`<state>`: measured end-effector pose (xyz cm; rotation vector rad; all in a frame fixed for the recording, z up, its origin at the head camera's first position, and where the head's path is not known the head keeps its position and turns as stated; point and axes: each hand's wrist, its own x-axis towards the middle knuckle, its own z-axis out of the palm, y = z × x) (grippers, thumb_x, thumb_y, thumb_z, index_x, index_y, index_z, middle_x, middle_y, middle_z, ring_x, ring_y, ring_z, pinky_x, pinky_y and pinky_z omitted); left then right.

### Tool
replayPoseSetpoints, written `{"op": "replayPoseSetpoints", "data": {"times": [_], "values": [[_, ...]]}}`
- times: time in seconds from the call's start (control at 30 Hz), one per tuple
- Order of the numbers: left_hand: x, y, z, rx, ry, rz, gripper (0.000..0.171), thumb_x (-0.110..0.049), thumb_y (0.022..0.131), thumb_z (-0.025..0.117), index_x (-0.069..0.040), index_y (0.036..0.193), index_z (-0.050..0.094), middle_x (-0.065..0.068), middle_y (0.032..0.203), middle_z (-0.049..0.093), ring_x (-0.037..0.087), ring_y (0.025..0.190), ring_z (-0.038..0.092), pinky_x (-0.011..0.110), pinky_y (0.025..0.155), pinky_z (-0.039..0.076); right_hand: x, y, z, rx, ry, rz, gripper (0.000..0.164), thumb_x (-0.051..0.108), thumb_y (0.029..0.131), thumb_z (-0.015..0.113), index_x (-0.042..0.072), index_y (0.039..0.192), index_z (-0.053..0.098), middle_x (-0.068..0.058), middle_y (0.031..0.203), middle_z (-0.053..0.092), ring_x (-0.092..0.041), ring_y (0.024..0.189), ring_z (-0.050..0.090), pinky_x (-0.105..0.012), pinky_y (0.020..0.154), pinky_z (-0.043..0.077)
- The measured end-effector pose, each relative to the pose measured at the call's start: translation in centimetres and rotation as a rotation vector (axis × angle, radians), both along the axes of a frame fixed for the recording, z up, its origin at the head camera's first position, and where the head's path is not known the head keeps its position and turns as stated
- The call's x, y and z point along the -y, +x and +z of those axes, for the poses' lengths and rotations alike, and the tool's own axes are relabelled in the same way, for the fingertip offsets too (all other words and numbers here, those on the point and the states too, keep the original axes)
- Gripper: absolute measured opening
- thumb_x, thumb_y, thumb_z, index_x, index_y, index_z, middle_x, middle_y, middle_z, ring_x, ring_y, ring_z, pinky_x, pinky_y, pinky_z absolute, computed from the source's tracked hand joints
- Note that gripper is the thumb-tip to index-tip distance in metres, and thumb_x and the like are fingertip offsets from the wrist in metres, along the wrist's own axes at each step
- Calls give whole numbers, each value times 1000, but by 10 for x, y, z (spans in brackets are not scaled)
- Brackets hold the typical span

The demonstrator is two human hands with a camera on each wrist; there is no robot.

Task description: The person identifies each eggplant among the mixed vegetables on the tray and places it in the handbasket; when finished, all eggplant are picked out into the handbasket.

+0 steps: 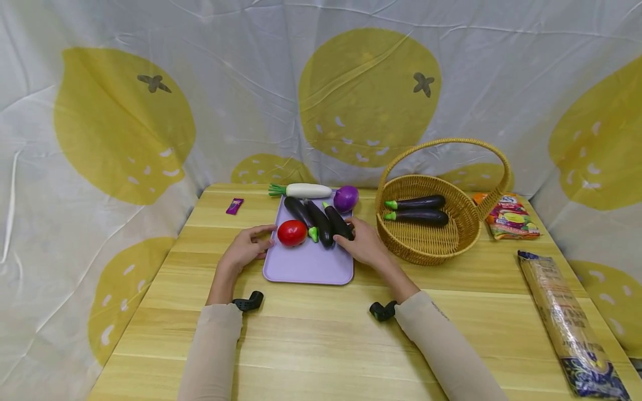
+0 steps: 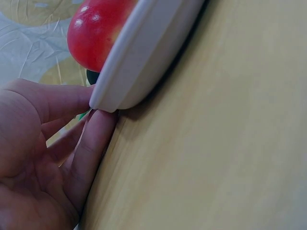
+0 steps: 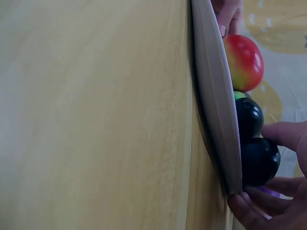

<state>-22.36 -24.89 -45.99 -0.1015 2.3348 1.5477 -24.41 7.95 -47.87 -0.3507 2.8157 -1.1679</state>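
A light purple tray (image 1: 306,267) lies on the table between the hands. The left hand (image 1: 247,247) pinches its left rim, thumb above and fingers underneath in the left wrist view. At the right rim, the fingers of the right hand (image 1: 368,242) curl against the tray's edge, while its thumb reaches over beside an eggplant (image 1: 338,221). Two further eggplants, a middle one (image 1: 321,225) and a left one (image 1: 297,209), lie alongside. A red round fruit (image 1: 292,233) with a yellow-green patch sits near the left hand. Across the back are a white radish (image 1: 308,191) and a purple onion (image 1: 346,199).
A wicker basket (image 1: 461,228) with a tall handle stands right of the tray, holding two eggplants (image 1: 420,217). Behind it lies a colourful packet (image 1: 516,220); a long noodle-like package (image 1: 567,317) lies along the right edge. A small purple packet (image 1: 234,206) is at back left.
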Motion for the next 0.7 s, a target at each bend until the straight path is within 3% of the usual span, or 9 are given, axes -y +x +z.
{"op": "replayPoseSetpoints", "data": {"times": [0.23, 0.4, 0.57, 0.7], "values": [[1, -1, -1, 3, -6, 3, 50, -10, 100, 66, -13, 149, 56, 20, 120, 61, 23, 87, 57, 28, 79, 61, 4, 2, 3, 3, -25, -77, 48, 36, 96, 66, 10, 136, 62, -13, 117, 70, -25, 97, 64, -37, 80, 54], [0, -1, -2, 0, -11, 4, 49, -10, 100, 66, -13, 148, 56, 18, 119, 61, 24, 87, 56, 28, 79, 61, 5, 4, 8, -11, -44, -88, 45, 32, 96, 66, 13, 136, 64, -11, 110, 70, -25, 91, 64, -33, 74, 53], [0, -1, -2, 2, -9, 12, 49, -10, 100, 66, -12, 148, 57, 18, 115, 61, 23, 85, 56, 27, 77, 61, 3, 11, 18, -28, -80, -86, 51, 31, 94, 67, 12, 140, 61, -13, 127, 67, -27, 103, 63, -37, 84, 53], [6, -8, -18, -19, -10, 20, 49, -14, 100, 67, -17, 148, 57, 15, 114, 61, 20, 84, 55, 24, 75, 60, -2, 18, 29, -62, -102, -65, 54, 32, 93, 69, 14, 143, 60, -14, 135, 64, -29, 111, 60, -42, 92, 51]]}}
